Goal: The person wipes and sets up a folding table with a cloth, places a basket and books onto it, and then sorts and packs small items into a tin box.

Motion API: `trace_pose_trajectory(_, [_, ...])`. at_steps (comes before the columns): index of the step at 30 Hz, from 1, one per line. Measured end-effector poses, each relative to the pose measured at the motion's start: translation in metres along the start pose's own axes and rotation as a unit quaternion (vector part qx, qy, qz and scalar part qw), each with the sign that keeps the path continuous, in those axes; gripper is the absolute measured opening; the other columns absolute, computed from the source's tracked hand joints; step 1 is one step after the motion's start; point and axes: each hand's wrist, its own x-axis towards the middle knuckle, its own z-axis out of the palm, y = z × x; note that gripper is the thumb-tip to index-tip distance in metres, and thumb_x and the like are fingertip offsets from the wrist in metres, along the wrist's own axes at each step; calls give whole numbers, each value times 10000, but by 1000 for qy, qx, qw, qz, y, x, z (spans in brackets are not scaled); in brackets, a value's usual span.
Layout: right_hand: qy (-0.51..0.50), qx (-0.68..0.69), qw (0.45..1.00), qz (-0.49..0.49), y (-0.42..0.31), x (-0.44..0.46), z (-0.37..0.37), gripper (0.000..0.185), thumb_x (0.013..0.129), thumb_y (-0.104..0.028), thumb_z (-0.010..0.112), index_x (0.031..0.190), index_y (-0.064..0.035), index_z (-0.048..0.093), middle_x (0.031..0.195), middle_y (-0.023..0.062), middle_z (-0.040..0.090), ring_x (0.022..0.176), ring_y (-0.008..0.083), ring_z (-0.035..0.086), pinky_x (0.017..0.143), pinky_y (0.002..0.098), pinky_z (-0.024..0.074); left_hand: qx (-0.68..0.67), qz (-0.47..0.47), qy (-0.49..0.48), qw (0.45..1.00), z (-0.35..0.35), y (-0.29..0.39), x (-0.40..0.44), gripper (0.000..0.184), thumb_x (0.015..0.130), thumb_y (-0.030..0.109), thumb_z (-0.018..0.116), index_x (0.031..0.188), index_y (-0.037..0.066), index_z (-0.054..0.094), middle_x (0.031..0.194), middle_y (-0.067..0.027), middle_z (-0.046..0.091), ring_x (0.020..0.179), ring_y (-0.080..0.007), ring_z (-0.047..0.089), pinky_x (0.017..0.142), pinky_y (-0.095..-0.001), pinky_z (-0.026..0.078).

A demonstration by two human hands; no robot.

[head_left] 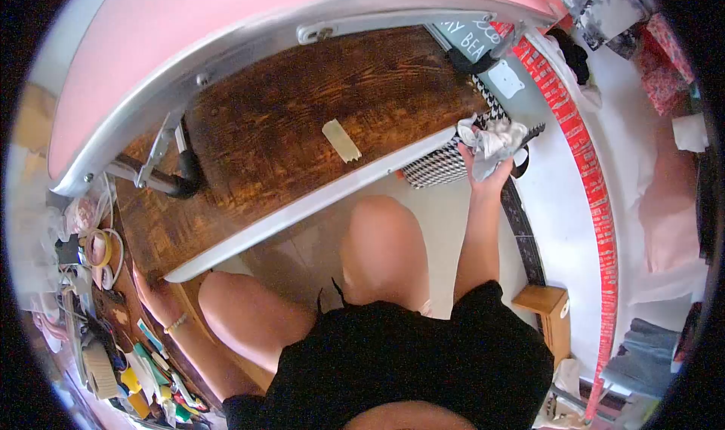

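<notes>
Silvery crumpled wad in the right hand bulges past its fingers.

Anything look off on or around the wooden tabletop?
Mainly a beige, tape-like strip lying at a slant on the wooden tabletop; its jagged lower end looks torn. The silvery material in the right hand is crumpled, though that may be normal. No spill visible.

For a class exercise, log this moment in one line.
right hand: holds crumpled silvery material; left hand: by table, grip unclear; tape strip: on table
</notes>
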Motion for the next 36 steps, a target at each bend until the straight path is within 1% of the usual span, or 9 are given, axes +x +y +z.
trace_pose_trajectory(3, [71, -196, 977, 33, 12, 17, -4, 351, 851, -320, 434, 1105, -87, 504, 1024, 102, 574, 903, 245, 577, 721, 413, 495, -202, -141, 2, 969, 6, 7, 5, 428, 856, 308, 540, 1169, 18, 500, 1198, -105, 514, 1088, -232, 483, 923, -370, 377])
trace_pose_trajectory(4, [-12, -202, 979, 9, 17, 22, 0, 297, 824, -188, 501, 1079, -35, 506, 985, 93, 584, 830, 200, 588, 713, 310, 484, -240, -176, -3, 955, 4, 7, 6, 422, 857, 309, 537, 1163, 21, 500, 1170, -97, 537, 1077, -227, 490, 922, -381, 382])
trace_pose_trajectory(8, [0, -217, 975, -37, 20, 25, 1, 336, 766, -26, 455, 1097, 24, 491, 962, 99, 594, 842, 181, 580, 761, 283, 463, -283, -143, 67, 946, 23, 5, -10, 496, 847, 355, 519, 1214, 27, 455, 1224, -104, 499, 1119, -278, 464, 967, -433, 348])
trace_pose_trajectory(12, [5, -157, 987, 37, 26, 19, -6, 320, 808, -65, 418, 1108, 14, 494, 962, 99, 603, 853, 198, 593, 749, 290, 480, -271, -115, 78, 953, 47, -4, -21, 540, 833, 411, 528, 1217, 40, 451, 1225, -88, 494, 1112, -272, 466, 956, -431, 357])
trace_pose_trajectory(15, [68, -96, 983, 141, 34, 24, -16, 231, 855, -221, 445, 964, -37, 532, 727, 88, 595, 597, 221, 586, 462, 327, 476, -261, -134, 98, 951, 57, -9, -22, 509, 834, 403, 542, 1184, 39, 476, 1199, -86, 503, 1065, -249, 482, 922, -405, 378])
trace_pose_trajectory(18, [88, -130, 971, 179, 31, 18, -6, 250, 857, -292, 446, 905, -62, 532, 666, 92, 566, 519, 218, 556, 390, 341, 443, -199, -95, 112, 969, 66, -12, -24, 495, 840, 395, 530, 1174, 33, 477, 1181, -94, 508, 1049, -249, 489, 896, -397, 395])
trace_pose_trajectory(21, [-4, -95, 974, 204, 36, 22, -15, 262, 855, -312, 427, 884, -78, 541, 663, 85, 565, 511, 212, 554, 394, 332, 447, -146, -75, 141, 976, 76, -6, -29, 500, 847, 406, 507, 1171, 27, 473, 1168, -95, 509, 1045, -252, 490, 880, -397, 402])
trace_pose_trajectory(31, [164, 32, 984, 53, 57, 33, 5, 240, 844, -317, 404, 751, -132, 524, 602, 9, 524, 460, 171, 502, 382, 288, 416, -202, -99, 113, 968, 70, -28, -30, 539, 869, 439, 426, 1211, 22, 426, 1193, -87, 479, 1080, -250, 458, 931, -400, 351])
trace_pose_trajectory(36, [89, -10, 995, 51, 55, 42, -20, 176, 811, -301, 483, 820, -142, 558, 688, -1, 568, 560, 144, 552, 444, 294, 450, -205, -76, 164, 962, 95, -10, -39, 530, 908, 378, 374, 1296, 19, 340, 1329, -98, 365, 1193, -249, 373, 1019, -395, 275])
